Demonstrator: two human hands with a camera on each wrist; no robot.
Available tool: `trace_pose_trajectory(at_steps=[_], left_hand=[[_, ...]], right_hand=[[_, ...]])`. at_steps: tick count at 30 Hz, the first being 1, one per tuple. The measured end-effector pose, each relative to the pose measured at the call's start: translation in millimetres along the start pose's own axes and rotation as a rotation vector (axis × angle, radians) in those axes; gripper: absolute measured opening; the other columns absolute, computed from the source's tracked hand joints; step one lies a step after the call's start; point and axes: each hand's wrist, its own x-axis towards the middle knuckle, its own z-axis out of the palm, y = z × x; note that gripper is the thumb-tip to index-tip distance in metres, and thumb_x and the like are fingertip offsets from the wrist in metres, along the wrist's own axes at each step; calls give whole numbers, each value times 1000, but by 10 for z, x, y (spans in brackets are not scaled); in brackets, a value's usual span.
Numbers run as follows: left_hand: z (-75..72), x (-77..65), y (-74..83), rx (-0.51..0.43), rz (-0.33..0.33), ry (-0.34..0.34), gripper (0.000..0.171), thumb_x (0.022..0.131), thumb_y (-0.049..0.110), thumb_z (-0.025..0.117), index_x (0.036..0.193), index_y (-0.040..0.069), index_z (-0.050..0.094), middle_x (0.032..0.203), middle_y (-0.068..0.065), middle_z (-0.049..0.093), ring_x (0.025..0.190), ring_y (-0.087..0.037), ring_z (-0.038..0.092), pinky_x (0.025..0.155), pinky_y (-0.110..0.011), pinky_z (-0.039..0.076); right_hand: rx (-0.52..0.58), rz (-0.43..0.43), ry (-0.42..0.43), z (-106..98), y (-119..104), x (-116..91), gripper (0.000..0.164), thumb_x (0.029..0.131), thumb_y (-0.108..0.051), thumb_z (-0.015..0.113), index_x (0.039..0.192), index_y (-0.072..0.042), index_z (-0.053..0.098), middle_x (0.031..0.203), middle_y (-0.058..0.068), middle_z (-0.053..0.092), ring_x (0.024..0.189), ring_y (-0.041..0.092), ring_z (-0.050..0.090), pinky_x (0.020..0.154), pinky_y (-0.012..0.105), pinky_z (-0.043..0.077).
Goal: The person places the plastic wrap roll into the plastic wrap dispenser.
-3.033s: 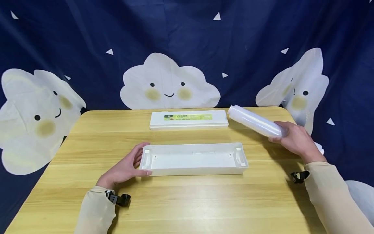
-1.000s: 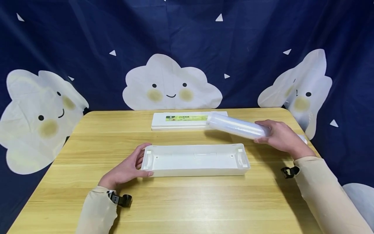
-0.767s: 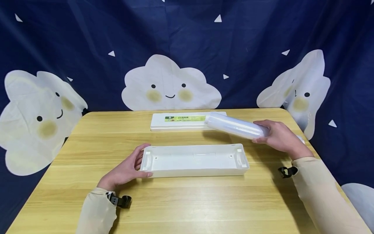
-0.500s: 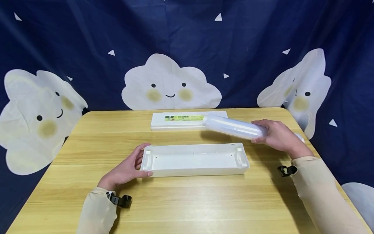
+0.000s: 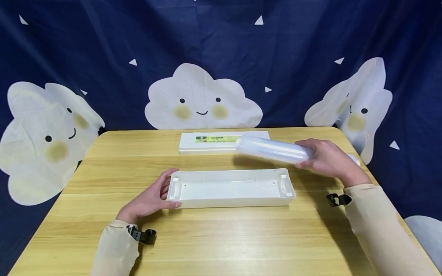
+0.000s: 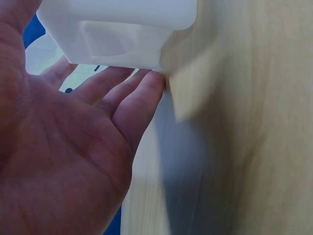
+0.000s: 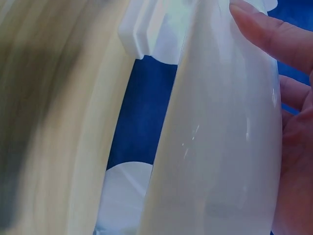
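A long white plastic box (image 5: 228, 202) without a cover lies on the wooden table, its inside showing a bracket at each end. My left hand (image 5: 148, 199) grips its left end, thumb on the near wall and fingers at the far side; the left wrist view shows the fingertips right at the box end (image 6: 122, 34). My right hand (image 5: 328, 159) holds a roll of clear plastic wrap (image 5: 274, 149) around its right part, tilted above the table behind the box. In the right wrist view the roll (image 7: 220, 127) runs along the thumb and fingers.
Behind, near the table's far edge, lies a white lid (image 5: 188, 142) with a green and yellow label, partly covered by the roll in the head view. A dark blue curtain (image 5: 221, 38) with cloud faces hangs behind the table (image 5: 221, 241).
My right hand has brought the roll of plastic wrap leftward from the right, so its left end now overlaps the lid. My left hand and the box stay in place.
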Motion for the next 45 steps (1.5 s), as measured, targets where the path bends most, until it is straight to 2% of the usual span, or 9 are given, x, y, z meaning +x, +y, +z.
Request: trace_pose_trajectory(at_steps=[11, 17, 26, 38, 45], left_hand=[[-11, 8, -3, 7, 0, 14, 101, 80, 8, 82, 154, 14, 14, 151, -21, 32, 136, -36, 37, 100, -25, 40], [0, 10, -17, 16, 17, 24, 102, 78, 6, 83, 154, 12, 15, 150, -23, 33, 135, -36, 38, 101, -27, 41], [0, 16, -7, 25, 3, 27, 102, 77, 6, 84, 154, 13, 17, 149, -23, 34, 135, -35, 38, 101, -27, 41], [3, 16, -30, 9, 6, 13, 104, 77, 6, 83, 154, 13, 15, 149, -23, 33, 135, -38, 37, 100, -26, 41], [6, 22, -34, 13, 16, 14, 103, 77, 5, 83, 154, 13, 15, 150, -24, 32, 135, -39, 37, 99, -25, 41]], right_hand=[[49, -7, -3, -32, -170, -17, 65, 71, -27, 89, 128, -8, 64, 113, 12, 67, 98, 27, 59, 87, 45, 43], [49, -52, -3, -13, -265, -30, 63, 71, -24, 89, 126, -8, 65, 111, 11, 68, 96, 26, 60, 86, 45, 44], [51, -102, -18, 36, -345, -33, 58, 72, -25, 89, 124, -11, 67, 109, 6, 69, 91, 22, 60, 82, 42, 45], [77, -80, -76, 110, -440, -38, 63, 72, -31, 89, 127, -11, 66, 112, 5, 68, 91, 20, 60, 80, 40, 47], [70, -94, -78, 110, -511, -54, 63, 72, -31, 89, 127, -11, 66, 113, 4, 68, 94, 20, 60, 82, 40, 47]])
